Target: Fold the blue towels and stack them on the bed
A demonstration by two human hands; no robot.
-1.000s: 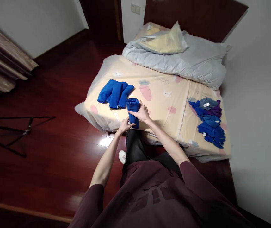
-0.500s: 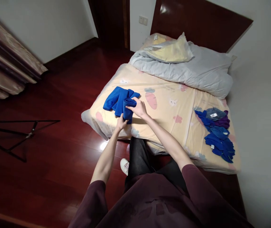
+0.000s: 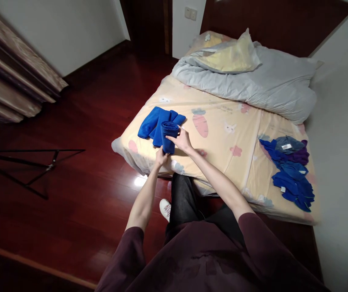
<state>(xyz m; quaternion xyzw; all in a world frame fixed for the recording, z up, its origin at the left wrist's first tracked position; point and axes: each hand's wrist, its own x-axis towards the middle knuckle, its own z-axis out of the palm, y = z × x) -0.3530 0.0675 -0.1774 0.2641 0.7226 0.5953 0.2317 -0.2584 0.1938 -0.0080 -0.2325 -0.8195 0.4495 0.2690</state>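
Observation:
Both my hands hold a rolled blue towel (image 3: pixel 169 138) above the near left part of the bed, its spiral end facing up. My left hand (image 3: pixel 161 156) grips it at the lower end, with some fingers hidden under the cloth. My right hand (image 3: pixel 181 140) pinches its upper right side between thumb and fingers. Just behind the roll, several more folded or rolled blue towels (image 3: pixel 150 123) lie together on the patterned bed sheet (image 3: pixel 219 121).
Crumpled blue and purple cloths (image 3: pixel 292 178) with white tags lie at the bed's right side. A grey quilt (image 3: pixel 283 77) and a yellow pillow (image 3: pixel 233 56) are at the headboard. Black stand legs (image 3: pixel 50 166) reach over the dark red floor at left.
The rolled towel has become more upright in my hands, and its spiral end shows more. The whole view has shifted slightly, so the bed appears farther right.

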